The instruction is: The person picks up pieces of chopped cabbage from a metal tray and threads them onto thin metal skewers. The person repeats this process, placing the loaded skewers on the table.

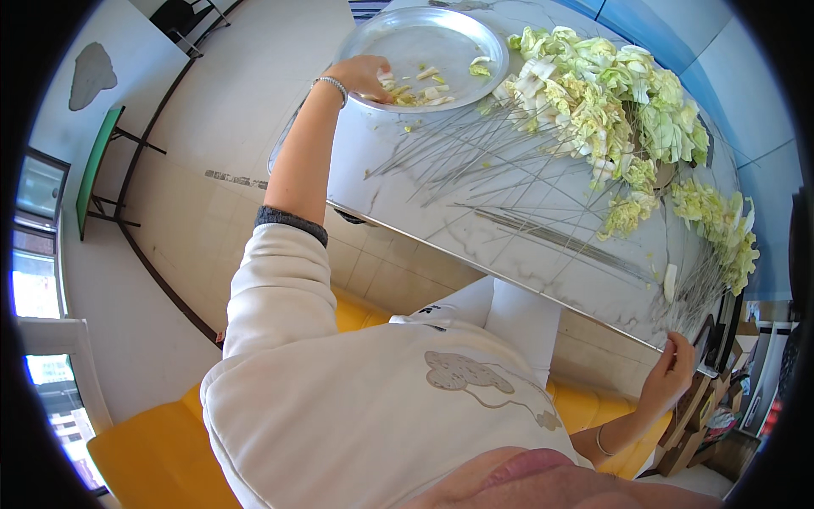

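Observation:
My left hand [364, 77], with a beaded bracelet at the wrist, reaches into a round metal tray [439, 24]. Its fingers curl around small cut cabbage pieces [407, 97] near the tray's front left rim. At the far right, my right hand [673, 368] is beside the table's front edge with its fingers bent together; whether a thin skewer is between them is not clear. Many thin skewers [483, 149] lie scattered over the marble-patterned table [381, 165]. Threaded cabbage leaves [591, 95] are heaped at the back right, and more cabbage [718, 223] lies along the right side.
A bundle of skewers [566, 245] lies near the front edge, with a loose white cabbage piece [669, 283] to its right. Blue tiled wall [725, 83] borders the table behind. A yellow seat [152, 445] is under me. Cardboard boxes [690, 413] stand at the right.

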`<control>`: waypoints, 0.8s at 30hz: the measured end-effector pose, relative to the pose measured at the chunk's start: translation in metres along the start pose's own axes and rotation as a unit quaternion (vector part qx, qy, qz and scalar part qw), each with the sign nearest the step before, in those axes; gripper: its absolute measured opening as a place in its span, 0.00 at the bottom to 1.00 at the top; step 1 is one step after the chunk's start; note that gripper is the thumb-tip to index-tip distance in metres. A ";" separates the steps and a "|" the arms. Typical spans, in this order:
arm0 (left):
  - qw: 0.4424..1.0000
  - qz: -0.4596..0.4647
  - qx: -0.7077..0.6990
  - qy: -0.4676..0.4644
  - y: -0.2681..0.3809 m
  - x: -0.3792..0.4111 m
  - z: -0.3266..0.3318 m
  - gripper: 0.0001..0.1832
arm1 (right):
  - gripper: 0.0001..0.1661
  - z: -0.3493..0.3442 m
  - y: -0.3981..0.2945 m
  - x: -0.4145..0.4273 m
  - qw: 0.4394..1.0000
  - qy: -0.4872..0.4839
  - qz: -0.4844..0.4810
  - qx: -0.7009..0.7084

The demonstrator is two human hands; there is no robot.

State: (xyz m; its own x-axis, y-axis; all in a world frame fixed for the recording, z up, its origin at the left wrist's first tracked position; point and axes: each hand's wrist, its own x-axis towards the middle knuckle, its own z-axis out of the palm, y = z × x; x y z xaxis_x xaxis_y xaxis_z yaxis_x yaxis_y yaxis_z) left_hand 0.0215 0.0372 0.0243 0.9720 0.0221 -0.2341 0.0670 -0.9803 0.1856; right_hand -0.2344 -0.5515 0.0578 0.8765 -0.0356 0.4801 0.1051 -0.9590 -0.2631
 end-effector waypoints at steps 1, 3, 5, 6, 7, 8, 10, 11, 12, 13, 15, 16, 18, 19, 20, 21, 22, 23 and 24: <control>0.999 0.013 -0.046 0.000 0.004 0.001 0.000 0.38 | 0.07 0.000 0.003 0.000 1.000 0.028 -0.002 0.009; 0.990 0.036 -0.137 0.002 0.013 0.001 0.002 0.35 | 0.08 0.002 0.004 0.000 0.996 0.085 -0.009 0.027; 0.977 0.055 -0.200 0.044 0.012 0.012 0.007 0.32 | 0.08 0.009 -0.004 0.005 0.994 0.082 0.002 0.076; 0.969 0.064 -0.230 0.065 0.013 0.016 0.010 0.30 | 0.08 0.015 -0.012 0.009 0.992 0.081 0.008 0.101; 0.961 0.072 -0.251 0.089 0.022 0.016 0.009 0.29 | 0.08 0.020 -0.021 0.013 0.991 0.073 0.003 0.112; 0.952 0.081 -0.272 0.112 0.033 0.016 0.009 0.28 | 0.08 0.027 -0.033 0.017 0.990 0.065 -0.002 0.123; 0.949 0.109 -0.231 0.184 0.042 0.024 0.014 0.25 | 0.08 0.041 -0.057 0.027 0.987 0.046 -0.028 0.151; 0.943 0.119 -0.231 0.209 0.040 0.028 0.020 0.25 | 0.09 0.049 -0.068 0.032 0.984 0.036 -0.048 0.169; 0.935 0.130 -0.233 0.232 0.042 0.030 0.024 0.24 | 0.09 0.056 -0.079 0.038 0.981 0.024 -0.066 0.183; 0.928 0.142 -0.233 0.254 0.045 0.031 0.025 0.23 | 0.10 0.061 -0.089 0.041 0.979 0.013 -0.064 0.195; 0.927 0.118 -0.263 0.241 0.042 0.028 0.024 0.22 | 0.10 0.069 -0.107 0.045 0.974 -0.010 -0.060 0.219; 0.926 0.105 -0.277 0.234 0.038 0.025 0.024 0.21 | 0.11 0.071 -0.113 0.046 0.973 -0.021 -0.059 0.221; 0.937 0.081 -0.228 0.252 0.029 0.015 0.026 0.20 | 0.11 0.074 -0.121 0.046 0.972 -0.042 -0.059 0.225; 0.941 0.068 -0.203 0.262 0.025 0.011 0.026 0.20 | 0.11 0.076 -0.122 0.045 0.971 -0.041 -0.060 0.230; 0.945 0.066 -0.198 0.252 0.022 0.007 0.027 0.20 | 0.11 0.079 -0.123 0.044 0.969 -0.041 -0.061 0.234; 0.949 0.064 -0.192 0.242 0.022 0.001 0.025 0.20 | 0.11 0.081 -0.123 0.042 0.969 -0.041 -0.062 0.238; 0.952 0.063 -0.187 0.232 0.023 -0.004 0.024 0.20 | 0.11 0.083 -0.122 0.040 0.968 -0.044 -0.061 0.238; 0.956 0.073 -0.149 0.242 0.027 -0.007 0.022 0.20 | 0.11 0.084 -0.121 0.038 0.968 -0.047 -0.059 0.238; 0.957 0.083 -0.112 0.253 0.034 -0.011 0.020 0.20 | 0.11 0.086 -0.120 0.036 0.968 -0.050 -0.059 0.238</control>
State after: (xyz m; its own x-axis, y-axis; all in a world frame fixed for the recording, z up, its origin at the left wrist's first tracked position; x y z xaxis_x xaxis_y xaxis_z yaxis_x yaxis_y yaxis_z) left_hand 0.0086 -0.0002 0.0143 0.9543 0.0165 0.2983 -0.1070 -0.9133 0.3931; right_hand -0.1752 -0.4133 0.0352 0.8837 0.1163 0.4534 0.3913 -0.7152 -0.5791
